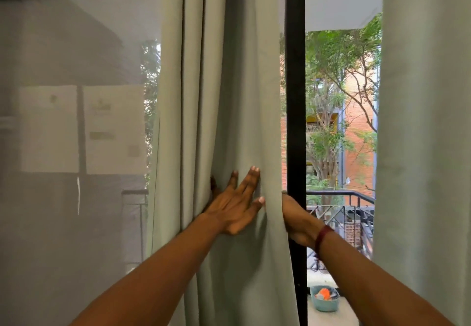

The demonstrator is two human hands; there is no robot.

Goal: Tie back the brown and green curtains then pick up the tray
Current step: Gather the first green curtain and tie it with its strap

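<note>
Centre frame, the green curtain (229, 96): hangs bunched into deep folds, long axis straight up and down, running from the top edge of the view out past the bottom. Folds all vertical, pinched slightly narrower at hand height and flaring a little below.

On it, the left hand (237, 206): lies flat against the front of the cloth, fingers straight and spread, tips pointing up and slightly right, thumb tip touching the curtain's right edge. Presses, grips nothing.

At that same right edge, the right hand (295, 221): reaches in from the right, back of the hand showing, fingers hidden behind the fabric. Touches the edge for certain; clenched on it or loose, cannot tell. A red band (322, 239) round that wrist.

Just behind the right hand, a black frame post (295, 96), upright, top to bottom. Further right, well apart from the bunched curtain, a second green panel (423, 147), hanging flat and vertical along the right edge of the view.

Left of the folds, a sheer grey curtain (76, 122), with pale rectangles showing dimly through.

Through the gap between the two green panels: a dark railing (339, 193), trees (331, 71), a brick building (359, 134), and low down on the floor outside, a teal basket (325, 299) with something orange inside.
</note>
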